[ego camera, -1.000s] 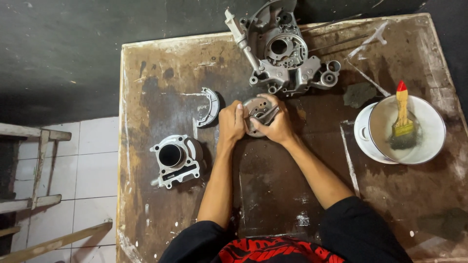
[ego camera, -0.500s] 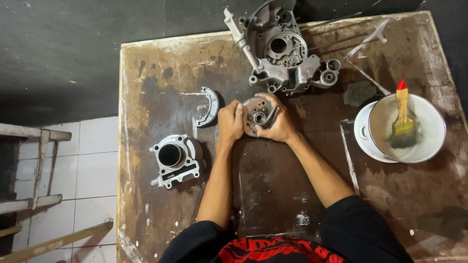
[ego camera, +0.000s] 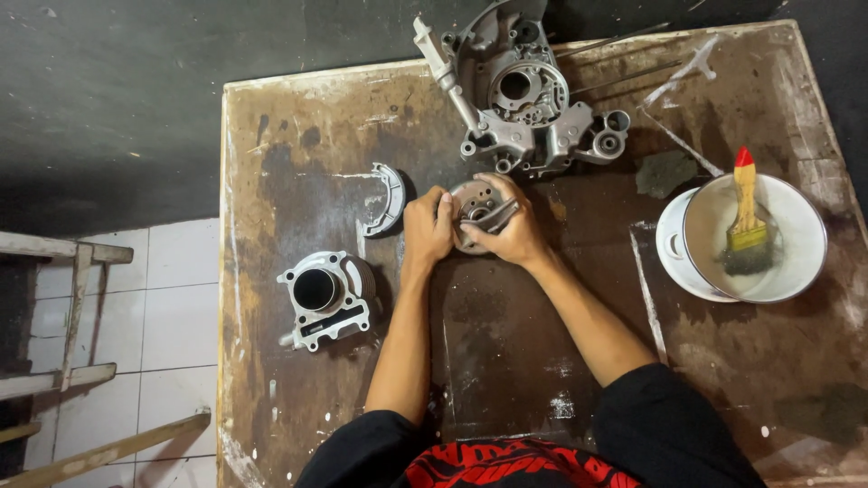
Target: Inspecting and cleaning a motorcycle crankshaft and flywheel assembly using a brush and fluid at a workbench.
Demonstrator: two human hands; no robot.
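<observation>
We wear a black top with short sleeves [ego camera: 660, 434], leaving our forearms bare. Between the sleeves, a red patterned panel [ego camera: 493, 463] shows on the chest.

We look almost straight down from our head camera onto the brown worktable [ego camera: 298, 145], from high enough that nearly its whole top fits the frame. The table's near edge lies at the bottom of the view and a dark wall beyond its far edge at the top. White floor tiles [ego camera: 172, 298] show past the table's left edge; no second view overlaps.
</observation>
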